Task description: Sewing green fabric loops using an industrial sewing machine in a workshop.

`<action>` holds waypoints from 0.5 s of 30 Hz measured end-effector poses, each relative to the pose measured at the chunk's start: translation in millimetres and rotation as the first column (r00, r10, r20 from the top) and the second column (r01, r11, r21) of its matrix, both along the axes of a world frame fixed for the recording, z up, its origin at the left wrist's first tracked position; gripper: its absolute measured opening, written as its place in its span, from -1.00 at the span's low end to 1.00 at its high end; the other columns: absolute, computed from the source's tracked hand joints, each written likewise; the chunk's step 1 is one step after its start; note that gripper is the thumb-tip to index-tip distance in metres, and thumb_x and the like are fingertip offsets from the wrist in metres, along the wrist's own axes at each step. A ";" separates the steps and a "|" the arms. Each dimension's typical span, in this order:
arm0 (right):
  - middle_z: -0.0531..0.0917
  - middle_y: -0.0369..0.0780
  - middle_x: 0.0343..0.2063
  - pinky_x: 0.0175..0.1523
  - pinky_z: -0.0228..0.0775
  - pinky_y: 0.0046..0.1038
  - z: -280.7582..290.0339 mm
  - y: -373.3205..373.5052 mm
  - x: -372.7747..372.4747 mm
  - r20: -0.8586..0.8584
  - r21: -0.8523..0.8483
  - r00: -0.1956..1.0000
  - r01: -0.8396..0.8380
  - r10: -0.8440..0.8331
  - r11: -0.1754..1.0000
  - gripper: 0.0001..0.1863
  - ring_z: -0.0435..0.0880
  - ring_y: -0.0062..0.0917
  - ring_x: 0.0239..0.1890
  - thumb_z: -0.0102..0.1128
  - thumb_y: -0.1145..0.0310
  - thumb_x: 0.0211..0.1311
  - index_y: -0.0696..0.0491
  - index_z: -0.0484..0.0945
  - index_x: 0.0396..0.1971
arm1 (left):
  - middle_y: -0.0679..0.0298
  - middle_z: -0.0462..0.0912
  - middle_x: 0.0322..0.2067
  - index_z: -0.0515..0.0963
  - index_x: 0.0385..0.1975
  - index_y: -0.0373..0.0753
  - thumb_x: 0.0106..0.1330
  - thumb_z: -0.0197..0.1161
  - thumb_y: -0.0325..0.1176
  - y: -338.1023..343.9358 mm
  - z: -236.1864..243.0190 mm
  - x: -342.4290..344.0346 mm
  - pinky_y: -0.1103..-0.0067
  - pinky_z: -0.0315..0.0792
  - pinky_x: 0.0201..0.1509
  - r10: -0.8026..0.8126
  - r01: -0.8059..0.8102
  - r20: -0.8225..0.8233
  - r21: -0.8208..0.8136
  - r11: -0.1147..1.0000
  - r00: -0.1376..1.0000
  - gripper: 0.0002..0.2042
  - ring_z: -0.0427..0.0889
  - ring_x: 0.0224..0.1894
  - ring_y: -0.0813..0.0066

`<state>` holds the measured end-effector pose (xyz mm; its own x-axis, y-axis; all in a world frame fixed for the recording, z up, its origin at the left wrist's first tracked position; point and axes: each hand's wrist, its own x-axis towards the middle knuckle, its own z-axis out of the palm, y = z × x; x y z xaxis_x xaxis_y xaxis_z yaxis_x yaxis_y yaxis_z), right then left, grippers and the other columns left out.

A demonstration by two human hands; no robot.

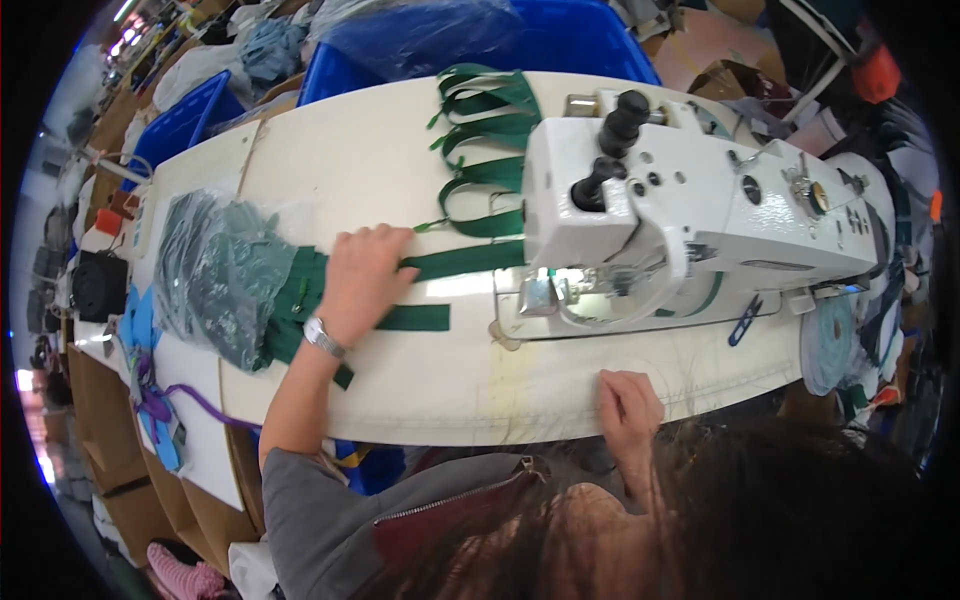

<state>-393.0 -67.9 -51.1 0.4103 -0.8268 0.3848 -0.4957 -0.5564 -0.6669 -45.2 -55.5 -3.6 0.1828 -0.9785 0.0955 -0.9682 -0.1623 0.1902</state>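
Observation:
My left hand [368, 278] is closed over flat green zippers on the white table, fingers bent down onto them. From under it one green zipper [470, 261] runs right to the sewing machine [700, 195]. Another green strip end [425, 318] lies just below, and more green zippers spill from a clear plastic bag [215, 275] on the left. Near the front edge, my right hand [628, 415] rests with curled fingers and nothing visible in them. Looped green zippers [490, 130] with small green pulls are stacked behind the machine head.
Blue bins [480, 45] stand behind the table [340, 150]. A small blue thread snipper [744, 320] lies right of the needle area, near a pale green roll [830, 345]. Purple cord [205, 400] and light blue pieces hang at the left, above cardboard boxes [115, 440].

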 end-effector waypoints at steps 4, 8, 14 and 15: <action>0.63 -0.17 -0.39 -0.48 0.38 -0.57 19.7 -2.5 21.0 0.106 0.209 0.988 -0.131 0.110 0.969 -0.80 0.57 -0.51 -0.52 0.29 0.59 0.05 0.13 0.63 -0.27 | 0.31 0.56 -0.48 0.57 -0.51 -0.25 0.04 0.33 -0.40 14.6 1.8 31.9 0.48 0.37 -0.31 -0.085 0.102 -0.187 0.081 0.991 0.979 -0.90 0.53 -0.40 0.39; 0.65 -0.20 -0.30 -0.47 0.37 -0.61 33.4 -1.1 95.8 0.333 0.552 0.897 -0.436 0.291 0.711 -0.64 0.60 -0.59 -0.38 0.42 0.39 -0.01 0.18 0.60 -0.19 | 0.38 0.53 -0.38 0.44 0.02 -0.24 0.25 0.19 -0.55 16.1 18.3 -1.9 0.66 0.52 -0.32 0.097 -0.110 -0.994 0.092 0.990 0.042 -0.68 0.60 -0.39 0.60; 0.64 -0.30 -0.49 -0.48 0.32 -0.68 22.3 9.1 141.6 0.456 0.728 0.880 -0.454 0.132 0.514 -0.75 0.55 -0.70 -0.53 0.21 0.35 0.23 0.17 0.58 -0.15 | 0.16 0.49 -0.04 0.22 0.26 -0.20 0.28 0.15 -0.59 16.9 7.3 -59.1 0.56 0.56 -0.04 -0.130 -0.235 -0.905 -0.034 0.971 -0.406 -0.47 0.64 -0.09 0.34; 0.60 -0.34 -0.56 -0.51 0.29 -0.69 20.8 10.0 140.7 0.527 0.794 0.849 -0.470 -0.050 0.385 -0.76 0.50 -0.72 -0.61 0.16 0.33 0.30 0.17 0.59 -0.17 | 0.11 0.47 0.05 0.20 0.27 -0.19 0.23 0.16 -0.63 19.2 7.5 -54.0 0.42 0.50 0.09 -0.126 -0.222 -0.892 -0.029 0.975 -0.435 -0.42 0.55 0.07 0.24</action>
<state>-252.3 -57.9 -30.3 0.6440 -0.6931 -0.3239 0.0025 0.4253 -0.9050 -99.2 -36.3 3.9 0.2211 -0.9589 -0.1779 0.6232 -0.0014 0.7821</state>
